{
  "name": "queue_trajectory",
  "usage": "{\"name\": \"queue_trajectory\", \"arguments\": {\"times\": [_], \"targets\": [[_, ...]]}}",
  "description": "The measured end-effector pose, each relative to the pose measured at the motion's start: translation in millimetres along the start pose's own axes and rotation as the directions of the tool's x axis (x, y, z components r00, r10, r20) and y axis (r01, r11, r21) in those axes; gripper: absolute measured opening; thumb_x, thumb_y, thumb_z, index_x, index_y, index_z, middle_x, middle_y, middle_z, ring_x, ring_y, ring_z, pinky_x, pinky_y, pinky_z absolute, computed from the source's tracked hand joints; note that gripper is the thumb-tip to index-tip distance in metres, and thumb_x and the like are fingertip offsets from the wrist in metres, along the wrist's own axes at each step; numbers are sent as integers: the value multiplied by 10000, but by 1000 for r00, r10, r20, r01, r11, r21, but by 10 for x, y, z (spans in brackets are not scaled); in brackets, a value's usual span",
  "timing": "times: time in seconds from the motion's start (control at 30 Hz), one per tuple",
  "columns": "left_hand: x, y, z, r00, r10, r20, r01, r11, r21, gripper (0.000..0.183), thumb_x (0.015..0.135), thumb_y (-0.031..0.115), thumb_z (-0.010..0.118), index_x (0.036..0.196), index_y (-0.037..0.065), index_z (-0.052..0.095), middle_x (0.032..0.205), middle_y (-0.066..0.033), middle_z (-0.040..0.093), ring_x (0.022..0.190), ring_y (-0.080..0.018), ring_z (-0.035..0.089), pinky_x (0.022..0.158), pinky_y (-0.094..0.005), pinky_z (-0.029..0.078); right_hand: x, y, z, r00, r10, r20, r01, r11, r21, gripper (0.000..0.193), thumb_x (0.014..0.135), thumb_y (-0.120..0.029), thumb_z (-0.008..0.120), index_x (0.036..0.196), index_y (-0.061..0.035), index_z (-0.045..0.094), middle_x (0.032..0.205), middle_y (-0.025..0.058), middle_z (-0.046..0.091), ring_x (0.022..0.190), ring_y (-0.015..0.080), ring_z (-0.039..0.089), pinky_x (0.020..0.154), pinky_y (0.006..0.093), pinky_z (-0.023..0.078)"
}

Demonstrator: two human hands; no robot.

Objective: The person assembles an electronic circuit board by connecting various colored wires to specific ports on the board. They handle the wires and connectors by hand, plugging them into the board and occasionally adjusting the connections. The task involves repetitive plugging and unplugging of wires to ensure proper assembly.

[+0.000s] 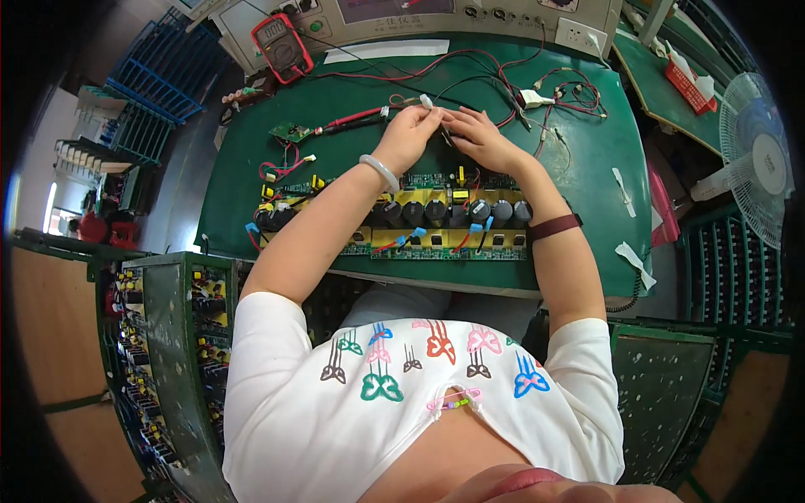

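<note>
Above the middle of the green mat, my left hand [408, 137] pinches a small white connector [426, 101] between thumb and fingertips. My right hand [486, 142] meets it from the other side, fingers bent inward against the left fingertips. Something thin and dark pokes out under the right thumb; its kind is hidden by the fingers. Just nearer to me lies a long circuit board [432, 241] with a row of black capacitors [435, 212], yellow transformers and blue-tipped wires. To the left of my left hand, a thick red lead [352, 116] runs toward a small green board [291, 132].
A red multimeter [283, 49] leans at the back left before a grey test instrument [360, 32]. Red and black leads with a white plug [534, 99] tangle at the back right. A fan [759, 159] stands at the right; racks of boards [151, 360] stand at the left.
</note>
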State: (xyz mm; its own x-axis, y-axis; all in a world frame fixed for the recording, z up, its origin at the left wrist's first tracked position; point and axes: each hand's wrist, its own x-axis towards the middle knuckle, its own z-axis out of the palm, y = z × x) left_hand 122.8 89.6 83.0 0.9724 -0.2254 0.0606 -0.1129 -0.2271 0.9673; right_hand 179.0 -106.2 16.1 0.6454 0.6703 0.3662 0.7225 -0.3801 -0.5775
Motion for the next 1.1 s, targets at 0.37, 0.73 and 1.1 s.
{"name": "queue_trajectory", "arguments": {"times": [0.37, 0.73, 1.1], "targets": [[-100, 159, 165, 985, 122, 123, -94, 972, -213, 308, 1070, 240, 428, 1283, 20, 461, 980, -43, 572, 966, -137, 603, 981, -339, 472, -176, -138, -584, 988, 130, -86, 23, 426, 904, 297, 1013, -121, 529, 1272, -11, 621, 1069, 59, 662, 1027, 132, 616, 945, 291, 484], [-52, 348, 524, 924, 272, 269, -216, 951, -220, 433, 1076, 393, 381, 1217, 10, 525, 869, -2, 451, 810, -98, 463, 864, -295, 453, -238, -217, -729, 931, 99, -351, 327, 199, 924, 179, 966, -72, 618, 1127, -2, 649, 1080, 116, 679, 1024, 210, 664, 941, 377, 542], [-18, 356, 491, 926, 261, 272, -193, 948, -254, 355, 1040, 320, 511, 1145, -6, 604, 979, -22, 646, 797, -96, 522, 780, -238, 443, -257, -271, -740, 922, 119, -369, 328, 268, 906, 172, 982, -63, 589, 1118, 8, 667, 1089, 110, 670, 1008, 203, 652, 898, 353, 538]]}}
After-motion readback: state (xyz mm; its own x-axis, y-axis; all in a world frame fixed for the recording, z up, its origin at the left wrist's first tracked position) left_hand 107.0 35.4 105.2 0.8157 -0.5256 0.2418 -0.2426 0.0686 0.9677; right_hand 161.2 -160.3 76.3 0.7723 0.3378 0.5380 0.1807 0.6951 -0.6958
